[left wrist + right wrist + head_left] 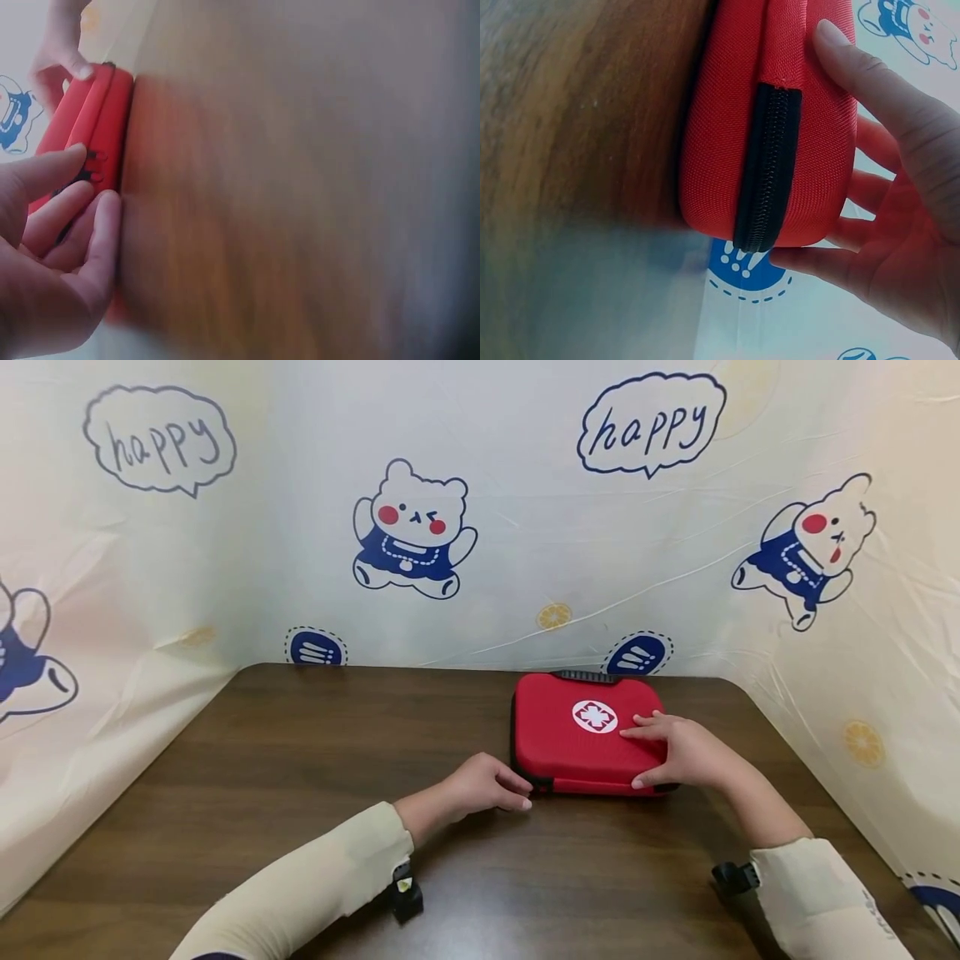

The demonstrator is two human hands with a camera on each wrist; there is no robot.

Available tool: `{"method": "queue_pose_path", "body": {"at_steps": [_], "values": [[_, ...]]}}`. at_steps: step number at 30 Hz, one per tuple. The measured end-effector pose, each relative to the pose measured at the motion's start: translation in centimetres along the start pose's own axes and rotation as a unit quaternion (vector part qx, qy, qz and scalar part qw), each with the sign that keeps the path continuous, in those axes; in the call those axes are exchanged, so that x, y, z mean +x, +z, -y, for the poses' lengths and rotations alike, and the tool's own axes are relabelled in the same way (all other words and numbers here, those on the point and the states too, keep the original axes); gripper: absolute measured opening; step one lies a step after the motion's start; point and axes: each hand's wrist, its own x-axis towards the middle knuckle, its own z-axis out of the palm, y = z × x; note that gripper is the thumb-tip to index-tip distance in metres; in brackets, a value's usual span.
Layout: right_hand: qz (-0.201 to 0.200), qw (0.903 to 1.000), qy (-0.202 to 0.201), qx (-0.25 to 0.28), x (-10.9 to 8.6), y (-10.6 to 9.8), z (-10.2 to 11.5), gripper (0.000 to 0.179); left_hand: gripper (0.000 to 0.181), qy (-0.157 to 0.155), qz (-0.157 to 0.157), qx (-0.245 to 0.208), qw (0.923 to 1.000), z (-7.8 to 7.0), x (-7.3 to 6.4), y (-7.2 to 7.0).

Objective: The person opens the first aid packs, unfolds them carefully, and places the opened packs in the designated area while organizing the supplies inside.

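Observation:
A red zip-up first-aid case [555, 735] with a white round emblem lies on the table, its zipped front towards me. My left hand [483, 789] is at the case's front left corner, thumb and fingers apart. In the left wrist view the fingertips of the left hand [60, 262] are right at two zipper pulls [97, 166]. Across the case's right end rests my right hand [693, 752], fingers spread over the lid and thumb against the front edge. Black zipper tape [769, 169] shows beside that right hand [900, 172] in the right wrist view.
The case stands near the back of the brown wooden table [337, 727]. A black carry handle [585, 677] is on its far side. Behind the table hangs a pale curtain [517, 552] printed with bears. Small black devices hang at both sleeve cuffs.

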Motion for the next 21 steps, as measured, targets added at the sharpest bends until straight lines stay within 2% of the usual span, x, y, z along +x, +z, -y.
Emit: {"method": "queue_pose_path", "body": {"at_steps": [2,5,9,12,15,21], "values": [[0.003,1.0000,0.002,0.002,0.0,0.0,-0.1,0.079,0.022,-0.019,-0.010,-0.035,0.9992,0.0,0.1,0.6],[0.005,1.0000,0.002,0.001,0.0,0.0,-0.2,0.080,0.019,-0.037,-0.042,-0.071,0.9959,-0.1,0.2,1.5],[0.004,1.0000,0.003,0.000,0.0,0.0,-0.2,0.080,0.014,-0.050,-0.094,-0.081,0.9910,-0.3,0.5,2.4],[0.004,1.0000,0.004,0.003,0.1,-0.1,-0.2,0.080,0.011,-0.054,-0.117,-0.082,0.9883,-0.3,0.6,2.8],[0.007,0.9999,0.005,0.008,0.1,-0.1,-0.2,0.080,0.009,-0.049,-0.119,-0.093,0.9873,-0.3,0.5,2.8],[0.012,0.9995,0.014,0.025,-0.2,0.1,-0.3,0.082,0.008,-0.026,-0.096,-0.145,0.9844,0.0,-0.1,2.6]]}}
